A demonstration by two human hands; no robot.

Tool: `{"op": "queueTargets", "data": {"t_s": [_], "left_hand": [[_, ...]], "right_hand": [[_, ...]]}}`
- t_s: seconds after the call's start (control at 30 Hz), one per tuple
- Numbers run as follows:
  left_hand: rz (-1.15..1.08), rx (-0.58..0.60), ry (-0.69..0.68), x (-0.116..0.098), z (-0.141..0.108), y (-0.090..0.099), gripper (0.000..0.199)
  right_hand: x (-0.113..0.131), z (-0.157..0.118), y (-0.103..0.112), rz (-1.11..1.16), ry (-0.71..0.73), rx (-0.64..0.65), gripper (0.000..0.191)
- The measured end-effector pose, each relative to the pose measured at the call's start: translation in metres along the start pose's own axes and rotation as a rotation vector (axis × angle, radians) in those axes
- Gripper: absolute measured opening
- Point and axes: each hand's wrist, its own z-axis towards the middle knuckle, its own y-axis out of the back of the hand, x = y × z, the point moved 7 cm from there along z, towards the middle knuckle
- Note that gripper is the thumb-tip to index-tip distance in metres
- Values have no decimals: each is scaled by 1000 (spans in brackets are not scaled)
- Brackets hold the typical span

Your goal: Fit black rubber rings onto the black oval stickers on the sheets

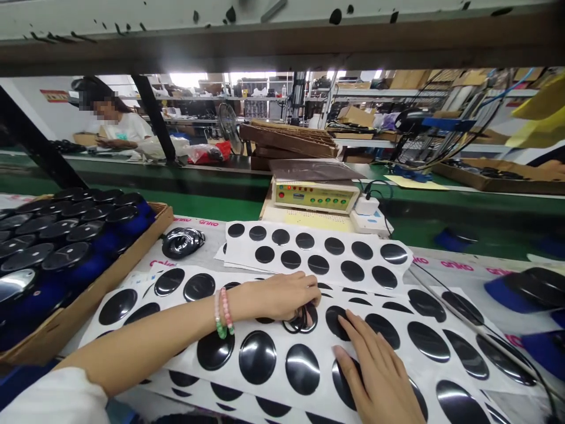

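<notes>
My left hand [289, 295], with beaded bracelets [223, 312] at the wrist, is closed with its fingers pointing down over a white sheet of round black stickers [257, 357]. Thin black rings [301, 320] show under its fingertips; the exact grip is partly hidden. To its right, my right hand [379, 365] lies open on the same sheet, fingers stretched across the black discs. More sheets are stacked beneath, and a smaller sheet of discs [318, 265] lies behind. A small pile of shiny black rings [182, 242] sits at the back left of the sheets.
A cardboard box [145, 247] full of blue parts with black tops stands at left. Behind the sheets are a yellow-panelled control box [314, 196] and a green conveyor [212, 200] carrying blue parts. Cables [481, 330] cross the right side. Another person [119, 126] sits far left.
</notes>
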Motion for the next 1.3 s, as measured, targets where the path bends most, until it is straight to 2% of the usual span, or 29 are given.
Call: {"op": "queueTargets", "data": {"t_s": [0.1,0.27,0.5,0.73,0.9,1.07,1.13,1.2,1.27,1.3], "left_hand": [[-28,2,-9,1,0,-1,27],[3,-16,-39,-7,-8,1,39],[-98,-82,-88,-6,-9,3,34],[-262,-174,-159,0,-22,0,14],[-410,-313,7,18,-60,21,17],[-625,-588,401,35,-110,50,24],[-672,-701,500,30,-122,57,19],[-695,-757,521,16,-121,61,13],[-673,-790,482,-2,-110,63,22],[-647,-793,449,-11,-103,64,24]], "right_hand": [[-2,-3,-5,27,-36,30,44],[-7,-12,-18,95,-104,97,48],[-9,-14,-23,139,-133,132,47],[-5,-10,-15,108,-109,120,45],[-2,-4,-9,128,-98,133,45],[-12,-7,-16,225,-178,155,46],[-13,-5,-12,308,-273,149,48],[-6,2,0,433,-414,175,52],[16,14,16,647,-500,197,68],[31,22,25,786,-501,180,83]]}}
